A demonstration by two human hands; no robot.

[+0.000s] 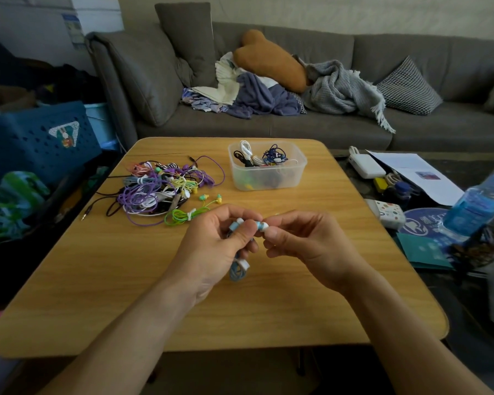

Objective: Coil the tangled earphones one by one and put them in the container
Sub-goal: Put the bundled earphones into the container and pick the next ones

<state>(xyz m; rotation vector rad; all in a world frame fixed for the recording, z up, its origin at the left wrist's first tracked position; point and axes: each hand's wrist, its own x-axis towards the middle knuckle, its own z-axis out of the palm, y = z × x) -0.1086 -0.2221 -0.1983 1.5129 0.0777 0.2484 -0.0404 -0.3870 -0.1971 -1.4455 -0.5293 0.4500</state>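
Two hands – left hand (211, 246), right hand (305, 243) – over one desk (268, 309). One clear container (267, 166). One blue earphone set (238, 269) held, one green coiled set (183, 216) lying apart, one tangled pile (160, 189) – its count cannot be told. One water bottle (479, 201).

Blue earphones (238, 269) in both hands (211, 246)
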